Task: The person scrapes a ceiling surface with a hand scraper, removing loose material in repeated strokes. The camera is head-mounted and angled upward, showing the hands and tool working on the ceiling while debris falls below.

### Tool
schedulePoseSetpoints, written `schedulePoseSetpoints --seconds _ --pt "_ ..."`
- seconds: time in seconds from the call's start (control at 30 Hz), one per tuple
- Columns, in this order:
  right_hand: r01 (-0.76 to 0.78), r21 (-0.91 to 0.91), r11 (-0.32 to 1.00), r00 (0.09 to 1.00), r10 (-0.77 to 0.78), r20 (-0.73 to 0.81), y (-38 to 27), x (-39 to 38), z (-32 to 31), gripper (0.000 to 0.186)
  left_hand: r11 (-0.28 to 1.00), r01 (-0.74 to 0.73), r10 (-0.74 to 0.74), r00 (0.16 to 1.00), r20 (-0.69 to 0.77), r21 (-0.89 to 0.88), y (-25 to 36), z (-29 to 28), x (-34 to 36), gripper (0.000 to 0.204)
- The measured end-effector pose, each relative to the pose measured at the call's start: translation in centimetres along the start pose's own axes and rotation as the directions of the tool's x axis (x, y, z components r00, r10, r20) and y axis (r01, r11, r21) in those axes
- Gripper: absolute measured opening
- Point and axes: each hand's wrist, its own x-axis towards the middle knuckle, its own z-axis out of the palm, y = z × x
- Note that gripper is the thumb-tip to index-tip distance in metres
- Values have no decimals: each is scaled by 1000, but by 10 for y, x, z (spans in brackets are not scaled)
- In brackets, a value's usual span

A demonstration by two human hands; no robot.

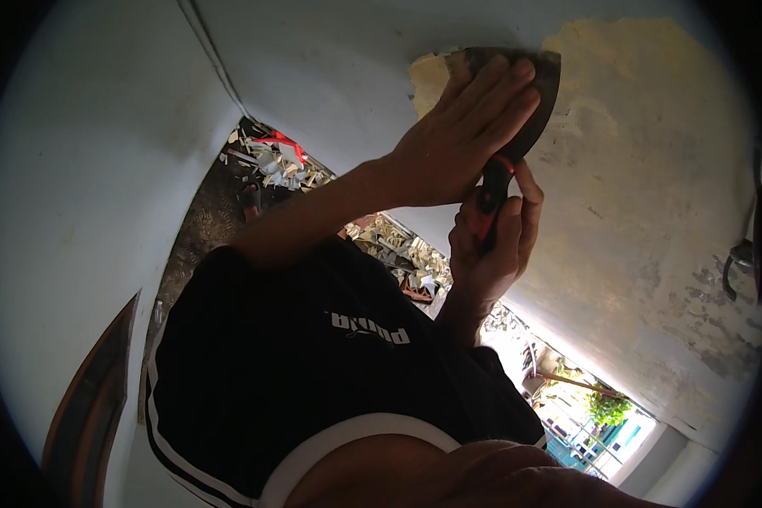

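Your right hand (pixel 504 254) closes around the black-and-red handle (pixel 485 206) of a broad-bladed scraper in the upper centre-right of the frame; if that grip loosens or rolls, the tool could twist and skid sideways. Farther up, your left hand (pixel 449 157) lies flat over the dark blade (pixel 543 102), fingers stretched and close together, holding nothing in a curl; because the fingertips sit near the blade's top edge, a sudden give in the coating could carry them onto the metal or the rough wall (pixel 626 195). Too steep an angle or too hard a press might gouge the surface where the grey-white paint meets the yellowish patch (pixel 427 85), though how firmly you push, you cannot tell from here. Loose flakes could also drop towards your upturned forearms. As for pose, your right forearm rises from the lower centre, mostly hidden behind the hand, with the wrist below the handle; your left forearm slants up from the left of centre, its back of hand towards you. Farthest off, chips and rubble (pixel 411 262) lie along the wall's foot, where a shifted step could slip.
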Motion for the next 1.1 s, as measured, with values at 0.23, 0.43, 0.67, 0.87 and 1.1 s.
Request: schedulePoseSetpoints --seconds 0.23,0.43,0.67,0.87,1.1 --pt "49 -17 999 997 -50 -61 8 -21 -20 45 998 -52 57 989 134 -45 15 10 -13 84" --pt "109 -103 989 994 -105 43 -2 20 11 45 984 -83 90 995 -36 158 -11 -26 31 77" --pt "-57 -31 998 997 55 -49 17 -8 3 41 999 39 -39 975 219 6 -4 -11 -24 80" --pt "-57 -109 992 995 48 -83 9 -19 -2 39 993 94 -80 982 170 -73 7 -11 -23 87" --pt "-49 -157 986 996 38 -75 19 -13 -7 39 997 81 -81 992 92 3 -1 10 -45 77"
